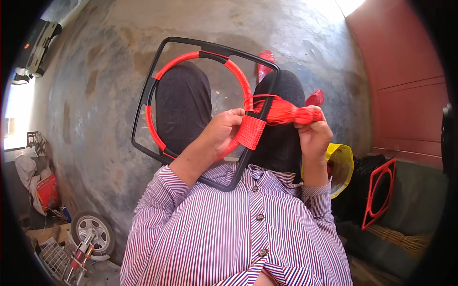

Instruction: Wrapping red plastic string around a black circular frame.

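A black square frame (144,102) with a round inner ring rests tilted across my lap. Red cord (180,59) is wound tightly round several stretches of the ring, with black showing between them. At the frame's right side, a wide red wrapping (251,133) covers ring and outer bar together. My left hand (223,129) is closed on the frame beside that wrapping, its fingertips partly hidden. My right hand (316,133) grips the end of a bundle of loose red cord (286,113), which stretches from the frame's right bar over my right knee.
To my right stand a yellow bag (342,167) and a red square frame (380,193) against something black. A red door or panel (405,81) rises beyond. At lower left are a spoked wheel (93,233) and a red bag (47,193). A vehicle (39,50) shows at far left.
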Demonstrator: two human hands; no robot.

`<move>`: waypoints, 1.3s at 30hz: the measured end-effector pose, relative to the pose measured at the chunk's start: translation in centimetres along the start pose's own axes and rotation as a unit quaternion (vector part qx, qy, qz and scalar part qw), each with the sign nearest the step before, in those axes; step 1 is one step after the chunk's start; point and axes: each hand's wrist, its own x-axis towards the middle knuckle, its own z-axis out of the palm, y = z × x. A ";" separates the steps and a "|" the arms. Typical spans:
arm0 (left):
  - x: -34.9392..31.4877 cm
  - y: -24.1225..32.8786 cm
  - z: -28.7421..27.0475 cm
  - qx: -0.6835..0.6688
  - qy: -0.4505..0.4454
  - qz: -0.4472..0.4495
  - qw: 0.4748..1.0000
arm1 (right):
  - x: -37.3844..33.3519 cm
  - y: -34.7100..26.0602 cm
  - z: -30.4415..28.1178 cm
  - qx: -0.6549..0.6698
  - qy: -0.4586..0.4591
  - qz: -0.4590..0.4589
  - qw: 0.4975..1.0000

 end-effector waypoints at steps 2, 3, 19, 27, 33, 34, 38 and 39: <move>0.1 0.0 -0.2 0.009 0.007 -0.002 1.000 | -0.1 -0.1 -0.5 0.119 0.009 0.001 0.993; 0.1 -0.1 -0.3 0.010 0.004 -0.001 1.000 | -0.1 -0.2 -0.9 0.178 0.014 0.001 0.984; -0.1 0.1 1.0 0.012 0.030 0.023 0.999 | -0.6 1.9 4.2 -0.093 -0.075 -0.041 0.992; 0.4 -0.2 -0.1 0.025 0.018 0.025 0.999 | -0.7 -7.0 2.8 0.277 -0.236 -0.071 0.929; 0.1 -0.2 -0.2 0.009 -0.005 0.040 0.999 | -0.8 -10.3 -0.2 0.048 -0.068 -0.110 0.990; 0.3 -0.1 -0.3 0.010 -0.010 0.037 0.999 | -1.1 -8.6 1.3 -0.074 0.029 -0.109 0.991; 0.0 0.0 0.1 0.025 -0.030 0.042 0.998 | -1.6 -1.1 5.6 -0.398 0.007 -0.020 0.917; -0.2 0.1 0.2 0.044 -0.033 0.044 0.998 | -1.5 0.0 5.8 -0.506 -0.059 -0.001 0.860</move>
